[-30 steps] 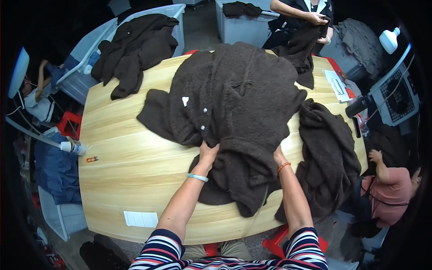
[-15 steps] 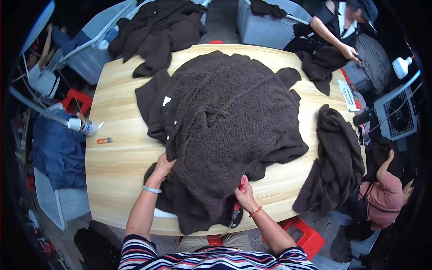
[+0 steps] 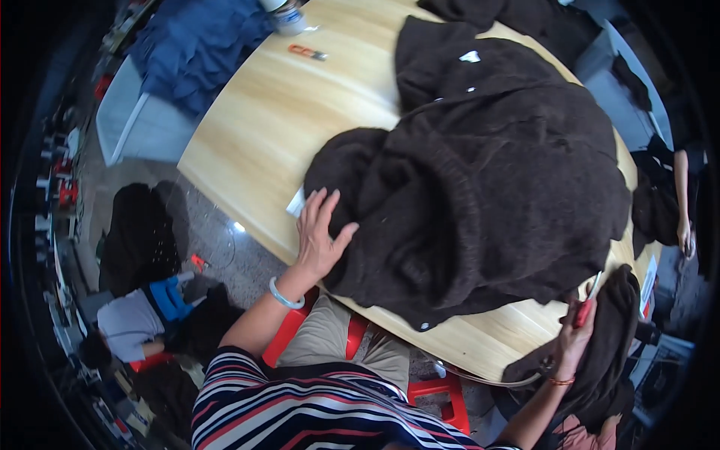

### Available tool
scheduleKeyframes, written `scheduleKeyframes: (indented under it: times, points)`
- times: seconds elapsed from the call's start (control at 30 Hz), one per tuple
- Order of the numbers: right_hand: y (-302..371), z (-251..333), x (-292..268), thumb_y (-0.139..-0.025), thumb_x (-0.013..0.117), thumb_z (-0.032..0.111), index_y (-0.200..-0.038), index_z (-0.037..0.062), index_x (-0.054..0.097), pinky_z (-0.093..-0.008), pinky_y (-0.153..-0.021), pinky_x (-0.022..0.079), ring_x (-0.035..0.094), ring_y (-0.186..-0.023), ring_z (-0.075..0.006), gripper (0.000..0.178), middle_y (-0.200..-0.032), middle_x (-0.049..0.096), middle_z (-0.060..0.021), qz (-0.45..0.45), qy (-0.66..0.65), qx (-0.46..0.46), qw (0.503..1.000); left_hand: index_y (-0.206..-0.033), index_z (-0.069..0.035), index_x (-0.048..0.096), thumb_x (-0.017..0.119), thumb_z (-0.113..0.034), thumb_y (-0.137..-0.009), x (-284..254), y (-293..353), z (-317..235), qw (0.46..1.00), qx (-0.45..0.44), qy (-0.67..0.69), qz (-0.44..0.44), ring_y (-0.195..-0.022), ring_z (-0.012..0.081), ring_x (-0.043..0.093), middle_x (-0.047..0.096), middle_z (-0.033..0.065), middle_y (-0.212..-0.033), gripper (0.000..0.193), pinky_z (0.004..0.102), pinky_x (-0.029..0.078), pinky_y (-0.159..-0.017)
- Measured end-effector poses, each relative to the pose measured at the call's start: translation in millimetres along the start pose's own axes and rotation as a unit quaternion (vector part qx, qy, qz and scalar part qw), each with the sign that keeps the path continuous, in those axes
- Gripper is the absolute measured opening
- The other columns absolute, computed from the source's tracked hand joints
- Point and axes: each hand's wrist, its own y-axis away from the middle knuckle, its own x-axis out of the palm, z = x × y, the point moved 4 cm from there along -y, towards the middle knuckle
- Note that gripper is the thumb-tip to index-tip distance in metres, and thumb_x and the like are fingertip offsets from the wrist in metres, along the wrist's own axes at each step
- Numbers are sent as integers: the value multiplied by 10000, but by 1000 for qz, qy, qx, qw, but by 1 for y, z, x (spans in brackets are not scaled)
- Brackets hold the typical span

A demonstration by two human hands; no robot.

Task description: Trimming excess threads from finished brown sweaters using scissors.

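Observation:
A dark brown knitted garment lies bunched across the wooden table, with small white spots and a white tag on its far part. Over its near left part rests my left hand, fingers spread and gripping nothing. A pale bangle circles that wrist. At the table's right side, just off the garment's edge, my right hand is closed round a red-handled tool with a thin metal tip pointing away from me. A cord runs near that wrist. The tool's exact kind is unclear.
Another dark brown garment lies beyond my right hand. Orange snips and a white container are at the far left. A bin with blue cloth stands beside the table. A co-worker's arm shows at right, a red stool below.
The view has swung left. The garment's near part is now folded over and bunched. My left hand has opened from its grip; my right hand has moved right with the tool, away from the garment.

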Motion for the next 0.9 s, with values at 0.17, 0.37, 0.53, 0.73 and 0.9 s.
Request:
scheduleKeyframes:
  times: [0.17,0.37,0.53,0.73,0.9]
  points:
    - [5,29,25,-968,550,118,-1394,49,429,-294,-559,446,528,-606,-129,449,-792,586,-70,132,82,-4,988,-1463,-57,356,689,-272,-843,-1,86,34,998,3,-61,16,-1399,467,231,239,267,-1522,736,553,195,-1134]
    - [45,-38,77,-980,531,119,-1438,78,388,-238,-552,429,512,-605,-94,482,-800,589,-36,73,-32,65,995,-1384,-69,480,607,-334,-886,11,98,45,995,65,-70,8,-1385,405,334,371,247,-1474,578,526,192,-1151]
    - [97,-21,104,-993,538,137,-1438,89,410,-188,-495,392,492,-547,-54,466,-772,569,-23,36,-49,13,998,-1367,-91,504,613,-371,-894,12,118,61,988,128,9,-81,-1400,346,344,396,191,-1487,560,500,182,-1153]
    - [154,64,122,-985,558,135,-1392,39,466,-185,-533,427,502,-596,-49,428,-782,546,-8,-11,-62,-69,996,-1370,-72,480,678,-328,-827,22,160,89,977,163,111,-83,-1447,343,247,302,169,-1542,633,569,213,-1147]
    - [136,151,124,-1006,537,176,-1390,31,457,-196,-626,436,517,-726,-66,418,-1037,608,-45,-29,16,-160,987,-1298,-78,525,707,-244,-788,39,207,119,965,129,210,-91,-1378,361,335,370,170,-1470,566,551,343,-1080]
